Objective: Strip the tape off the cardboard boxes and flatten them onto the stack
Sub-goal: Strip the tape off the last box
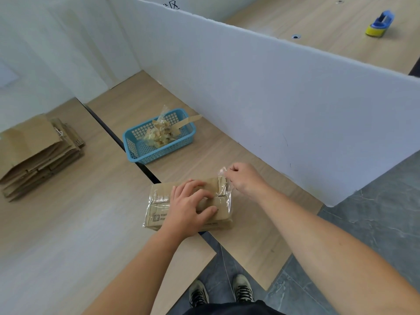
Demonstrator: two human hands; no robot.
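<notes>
Box sits on the counter near its front edge, long axis left to right. My left hand is spread, pressing its top. My right hand, just beyond the box's right end, pinches the lifted tape. I'd peel toward me.

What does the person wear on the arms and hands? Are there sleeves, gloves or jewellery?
Nothing that shows. The left hand and the right hand are bare, with no gloves, rings or watch visible. Both forearms are uncovered as far as the picture's lower edge, and no sleeve comes into view.
</notes>
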